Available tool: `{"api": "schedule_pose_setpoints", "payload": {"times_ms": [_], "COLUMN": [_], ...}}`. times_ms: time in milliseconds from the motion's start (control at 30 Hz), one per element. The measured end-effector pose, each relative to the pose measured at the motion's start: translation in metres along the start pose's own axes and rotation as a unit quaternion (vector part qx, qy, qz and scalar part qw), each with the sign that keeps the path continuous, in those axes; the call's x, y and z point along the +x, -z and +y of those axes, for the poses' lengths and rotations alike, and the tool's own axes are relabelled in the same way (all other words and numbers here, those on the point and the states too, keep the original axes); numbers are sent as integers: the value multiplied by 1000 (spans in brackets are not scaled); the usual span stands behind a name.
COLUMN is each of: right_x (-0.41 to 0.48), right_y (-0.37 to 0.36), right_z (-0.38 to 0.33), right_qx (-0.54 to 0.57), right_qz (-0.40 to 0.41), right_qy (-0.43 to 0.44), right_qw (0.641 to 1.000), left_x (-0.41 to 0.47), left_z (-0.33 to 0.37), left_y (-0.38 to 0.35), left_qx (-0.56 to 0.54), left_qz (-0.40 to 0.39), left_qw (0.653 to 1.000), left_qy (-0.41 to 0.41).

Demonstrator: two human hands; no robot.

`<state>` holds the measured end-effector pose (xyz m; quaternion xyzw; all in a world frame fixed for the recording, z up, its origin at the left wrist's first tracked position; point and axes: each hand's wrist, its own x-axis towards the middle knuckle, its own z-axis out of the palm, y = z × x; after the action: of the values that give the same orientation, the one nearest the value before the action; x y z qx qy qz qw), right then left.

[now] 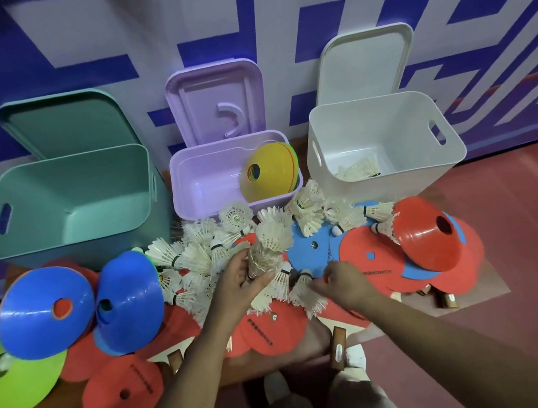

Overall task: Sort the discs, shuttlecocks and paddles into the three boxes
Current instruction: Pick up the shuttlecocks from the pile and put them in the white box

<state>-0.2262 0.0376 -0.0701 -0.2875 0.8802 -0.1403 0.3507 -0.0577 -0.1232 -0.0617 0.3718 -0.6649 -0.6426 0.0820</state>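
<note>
Where the low counter (475, 293) meets the blue-and-white wall (271, 17), three open boxes stand along its far edge. A teal box (67, 201) is at the left corner and a white box (385, 142) at the right corner, with a smaller lilac box (203, 178) between them. Their lids (214, 102) are propped upright behind.

Two blue discs (44, 306) tilt at the left edge above a lime disc (18, 380). A red disc (433, 231) is tipped at the right edge. A yellow-topped stack of discs (270, 169) lies on its side in the lilac box, holes facing near-left.

Flat red and blue paddles (369, 259) cover the middle, wooden handles toward the near edge; their black printed line is too blurred to read.

The left hand (236, 282) has its grip clamped round a nested bunch of shuttlecocks (263, 252), skirts fanning toward the far edge. The right hand (341, 283) pinches the skirt of a single shuttlecock (301, 286), cork toward the far edge. Loose shuttlecocks (199, 253) are heaped mid-counter, and a few more (358, 169) lie in the white box.
</note>
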Motion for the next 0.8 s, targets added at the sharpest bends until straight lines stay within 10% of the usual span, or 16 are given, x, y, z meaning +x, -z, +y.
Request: {"api": "schedule_pose_setpoints", "payload": {"times_ms": [233, 600, 800], "right_x": [10, -9, 3], "right_y": [-40, 130, 173], "right_z": [-2, -27, -29], "right_qx": [-209, 144, 99], "right_qz": [89, 259, 127], "right_qy": [94, 211, 281], "right_qw": [969, 932, 946], "left_x": [-7, 20, 47], "left_z": [-4, 44, 91], "left_y": [5, -15, -44], "left_qx": [20, 81, 142], "left_qz": [5, -6, -23], "left_qw": [1000, 995, 984], "left_qy": [6, -53, -101]}}
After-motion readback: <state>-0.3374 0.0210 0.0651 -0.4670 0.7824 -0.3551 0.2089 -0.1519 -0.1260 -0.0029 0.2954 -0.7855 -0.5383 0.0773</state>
